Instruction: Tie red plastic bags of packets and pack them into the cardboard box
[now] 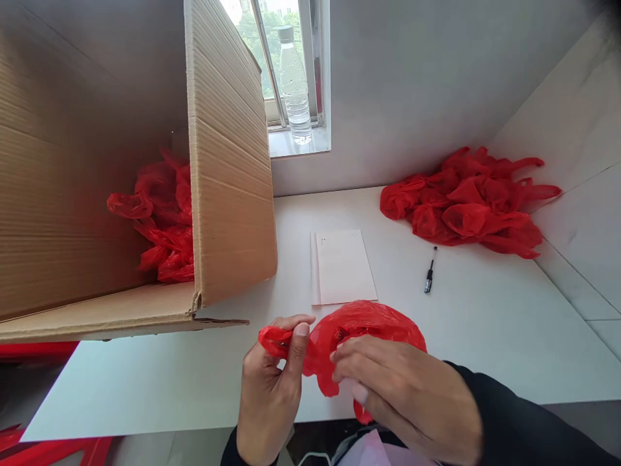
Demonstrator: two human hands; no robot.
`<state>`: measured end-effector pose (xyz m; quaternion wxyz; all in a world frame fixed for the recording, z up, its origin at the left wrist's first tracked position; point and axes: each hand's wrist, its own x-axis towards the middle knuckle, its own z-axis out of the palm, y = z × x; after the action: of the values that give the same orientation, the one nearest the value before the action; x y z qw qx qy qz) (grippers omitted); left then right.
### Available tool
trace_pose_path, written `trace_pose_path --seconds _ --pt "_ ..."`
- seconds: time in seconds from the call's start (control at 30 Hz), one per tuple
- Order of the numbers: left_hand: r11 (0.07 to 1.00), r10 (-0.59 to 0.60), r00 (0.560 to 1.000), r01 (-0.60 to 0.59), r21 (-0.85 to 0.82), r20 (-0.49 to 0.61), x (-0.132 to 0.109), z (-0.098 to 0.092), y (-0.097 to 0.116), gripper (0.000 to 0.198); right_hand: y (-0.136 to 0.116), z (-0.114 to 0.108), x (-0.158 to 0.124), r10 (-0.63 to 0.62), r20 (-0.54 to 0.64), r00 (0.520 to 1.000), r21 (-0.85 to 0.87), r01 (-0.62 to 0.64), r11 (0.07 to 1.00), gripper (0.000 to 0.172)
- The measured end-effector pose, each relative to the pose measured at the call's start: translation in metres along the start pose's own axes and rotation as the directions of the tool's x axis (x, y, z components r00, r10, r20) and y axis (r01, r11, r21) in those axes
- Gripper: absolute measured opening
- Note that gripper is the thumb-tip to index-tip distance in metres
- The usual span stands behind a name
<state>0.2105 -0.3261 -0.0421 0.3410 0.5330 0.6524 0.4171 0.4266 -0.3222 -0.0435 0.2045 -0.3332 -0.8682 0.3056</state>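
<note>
Red bag [371, 319] was over the table [169, 388], one end pinched in the left hand [272, 382]; the right hand [407, 388] half-curled against it, hold unclear. Straightening seemed underway; steady pinching appeared needed next.

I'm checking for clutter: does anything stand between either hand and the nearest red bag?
Nothing visible does: the left hand pinches one end of the red bag, and the right hand lies over it, apparently touching. The booklet lies beyond.

Left fingers [294, 321] pinched, right fingers [369, 362] curled
</note>
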Motion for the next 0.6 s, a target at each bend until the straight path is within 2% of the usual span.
trace_pose_path --seconds 0.07,0.13,0.2,0.27,0.33,0.4,0.47,0.6 --pt "0.994 -0.076 0.997 0.076 -0.073 0.010 -0.001 0.003 0.003 0.032 0.010 0.011 0.009 0.107 0.102 0.989 -0.168 -0.089 0.982 0.018" --pt "0.966 -0.180 0.983 0.185 -0.179 0.045 -0.003 0.006 0.001 0.040 0.024 0.018 0.012 0.201 0.134 0.970 -0.274 -0.159 0.949 0.014" --pt "0.932 -0.256 0.963 0.269 -0.245 0.083 -0.006 0.009 -0.004 0.049 0.034 0.021 0.012 0.264 0.112 0.958 -0.260 -0.228 0.938 0.014" --pt "0.937 -0.292 0.951 0.306 -0.170 0.106 -0.009 0.012 -0.009 0.057 0.039 0.020 0.011 0.312 0.084 0.947 -0.230 -0.286 0.930 0.015" --pt "0.949 -0.308 0.943 0.315 -0.033 0.126 -0.012 0.015 -0.012 0.062 0.040 0.021 0.010 0.339 0.077 0.937 -0.241 -0.313 0.919 0.015" --pt "0.944 -0.326 0.932 0.331 -0.006 0.161 -0.014 0.017 -0.014 0.063 0.040 0.024 0.009 0.357 0.076 0.931 -0.258 -0.327 0.909 0.017" --pt "0.923 -0.341 0.920 0.367 -0.117 0.194 -0.013 0.018 -0.015 0.062 0.041 0.029 0.008 0.352 0.034 0.935 -0.262 -0.331 0.906 0.020" --pt "0.835 -0.341 0.913 0.403 -0.375 0.224 -0.008 0.019 -0.014 0.057 0.043 0.036 0.005 0.270 -0.152 0.951 -0.343 -0.307 0.888 0.022"
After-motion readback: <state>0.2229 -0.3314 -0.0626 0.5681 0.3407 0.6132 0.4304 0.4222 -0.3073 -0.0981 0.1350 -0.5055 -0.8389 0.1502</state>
